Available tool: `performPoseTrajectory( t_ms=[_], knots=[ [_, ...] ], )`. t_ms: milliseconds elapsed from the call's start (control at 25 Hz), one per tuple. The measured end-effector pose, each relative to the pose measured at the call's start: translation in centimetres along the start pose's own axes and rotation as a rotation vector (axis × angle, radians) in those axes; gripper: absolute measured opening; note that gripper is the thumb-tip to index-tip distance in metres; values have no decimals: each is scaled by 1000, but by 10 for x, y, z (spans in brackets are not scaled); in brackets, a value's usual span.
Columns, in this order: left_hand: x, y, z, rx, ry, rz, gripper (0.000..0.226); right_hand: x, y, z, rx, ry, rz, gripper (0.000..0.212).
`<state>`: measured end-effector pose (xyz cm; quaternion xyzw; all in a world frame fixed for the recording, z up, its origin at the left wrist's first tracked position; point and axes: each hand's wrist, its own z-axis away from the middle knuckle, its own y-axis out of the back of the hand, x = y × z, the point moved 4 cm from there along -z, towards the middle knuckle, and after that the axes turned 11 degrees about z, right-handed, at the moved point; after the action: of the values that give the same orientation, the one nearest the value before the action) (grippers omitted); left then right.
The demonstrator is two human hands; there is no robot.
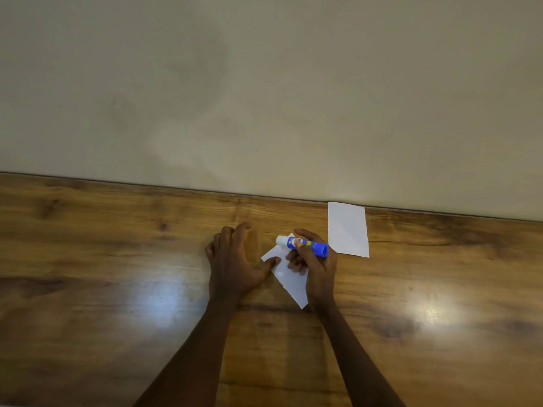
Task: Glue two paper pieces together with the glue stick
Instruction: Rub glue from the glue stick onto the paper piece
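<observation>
**Head view: glue stick poised over the nearer sheet**

Head camera looks down on the right hand point(316, 264), whose fingers are wrapped around the blue barrel of the glue stick point(302, 245), thumb lying across the printed label. The stick lies almost level, its white end pointing left and hanging over the far corner of the near paper piece point(289, 277). Whether that white end is a cap or bare glue cannot be told from here, nor whether it touches the sheet.

The left hand point(235, 259) rests on the table point(117, 259) with its fingers spread and lightly curled, gripping nothing; only the thumb tip reaches the left edge of the sheet, pinning it.

The near paper piece is small, white and plain, turned at an angle so one corner points toward the person, and partly hidden under the right hand. The second paper piece point(348, 230) is a matching white rectangle lying flat farther back and to the right, its far edge against the wall point(264, 83), apart from both hands.

Risks, as I judge them: a single thumb is a thin hold, so a sticky stroke could drag or crumple the light sheet. Held so flat, the stick may smear with its rim rather than its face. Strokes running off the edge would leave glue on the glossy wood, and the paper could then stick to the table.
</observation>
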<state>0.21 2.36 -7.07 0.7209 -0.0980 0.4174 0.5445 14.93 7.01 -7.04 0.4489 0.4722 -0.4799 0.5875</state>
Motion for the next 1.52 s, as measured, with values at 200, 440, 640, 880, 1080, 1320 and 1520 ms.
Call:
performPoseTrajectory(
  t_ms=[200, 440, 640, 880, 1080, 1320, 1520],
  knots=[
    [-1, -1, -1, -21, 17, -1, 83, -4, -5, 1, 1, 64, 240, 23],
    [0, 1, 0, -36, -34, 21, 87, -8, -12, -1, -25, 100, 208, 31],
    [-3, -1, 1, -64, -63, 5, 88, -1, -15, -3, -77, 42, 362, 12],
    [-4, -2, 0, -81, -51, 3, 90, -3, -17, -2, -121, 77, 494, 19],
    [-3, -1, 0, -88, -50, 13, 90, -7, -15, -3, -144, 111, 527, 19],
    [-2, -1, 0, -68, -40, 11, 93, -10, 2, -17, -87, 121, 566, 20],
    [-3, -2, 0, -68, -28, 11, 91, -10, 18, -34, -27, 29, 588, 25]
  ],
)
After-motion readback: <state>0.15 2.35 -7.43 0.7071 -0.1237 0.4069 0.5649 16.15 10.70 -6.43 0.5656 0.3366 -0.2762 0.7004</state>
